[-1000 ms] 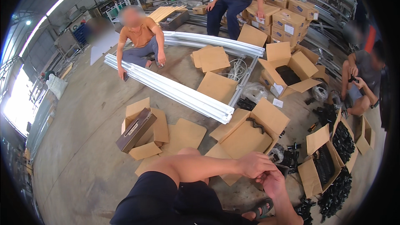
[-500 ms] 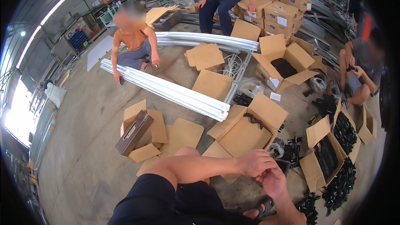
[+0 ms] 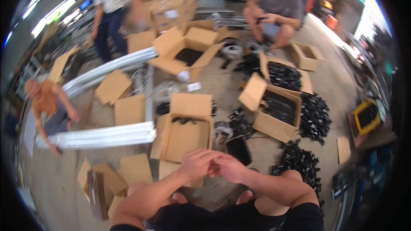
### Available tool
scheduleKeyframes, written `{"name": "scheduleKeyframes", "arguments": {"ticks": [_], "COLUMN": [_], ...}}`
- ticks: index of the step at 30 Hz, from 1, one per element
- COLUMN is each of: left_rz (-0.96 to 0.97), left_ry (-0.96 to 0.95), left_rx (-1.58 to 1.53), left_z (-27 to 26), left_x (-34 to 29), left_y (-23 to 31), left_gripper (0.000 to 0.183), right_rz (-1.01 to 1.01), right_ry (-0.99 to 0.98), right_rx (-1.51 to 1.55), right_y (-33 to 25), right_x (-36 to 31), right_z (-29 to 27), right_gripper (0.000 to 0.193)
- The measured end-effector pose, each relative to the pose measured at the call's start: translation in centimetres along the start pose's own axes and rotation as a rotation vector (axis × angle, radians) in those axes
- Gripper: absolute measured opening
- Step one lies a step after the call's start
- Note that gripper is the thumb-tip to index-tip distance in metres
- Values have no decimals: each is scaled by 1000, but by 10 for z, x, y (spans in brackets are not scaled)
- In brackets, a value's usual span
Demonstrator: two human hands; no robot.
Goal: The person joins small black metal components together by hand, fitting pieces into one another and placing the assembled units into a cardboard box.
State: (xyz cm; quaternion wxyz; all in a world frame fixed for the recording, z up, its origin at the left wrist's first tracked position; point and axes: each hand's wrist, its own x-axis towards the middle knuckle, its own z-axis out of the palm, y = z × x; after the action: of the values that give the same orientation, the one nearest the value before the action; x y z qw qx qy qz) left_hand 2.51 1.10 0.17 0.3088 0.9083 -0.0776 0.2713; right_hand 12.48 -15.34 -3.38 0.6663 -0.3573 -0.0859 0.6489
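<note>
From the head view, left hand (image 3: 198,164) and right hand (image 3: 230,167) meet fingertip to fingertip over the floor (image 3: 334,90) before the open cardboard box (image 3: 185,134), whatever they pinch hidden, probably small, light, stiff, gripped by its ends.

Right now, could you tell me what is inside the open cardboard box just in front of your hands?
The open cardboard box shows a mostly bare brown bottom, with a few small black parts at its far edge. Its near end is covered by the left hand, so nothing can be told there.
</note>
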Motion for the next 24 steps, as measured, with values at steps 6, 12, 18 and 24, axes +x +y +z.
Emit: {"name": "scheduleKeyframes", "arguments": {"ticks": [6,12,18,24], "left_rz": [40,104,86,106], "left_ry": [-112,-172,-156,-161], "left_rx": [56,108,103,134], "left_z": [-6,-5,-2,-2], "left_x": [6,1,4,3], "left_y": [16,4,-1,-7], "left_gripper": [32,44,39,38], "right_rz": [4,71,51,44], "right_ry": [101,217,229,142], "right_rx": [-120,-109,-116,-37], "right_y": [-2,5,3,6], "right_x": [-11,-5,1,-4], "right_z": [4,5,5,5], "right_gripper": [20,21,20,21]}}
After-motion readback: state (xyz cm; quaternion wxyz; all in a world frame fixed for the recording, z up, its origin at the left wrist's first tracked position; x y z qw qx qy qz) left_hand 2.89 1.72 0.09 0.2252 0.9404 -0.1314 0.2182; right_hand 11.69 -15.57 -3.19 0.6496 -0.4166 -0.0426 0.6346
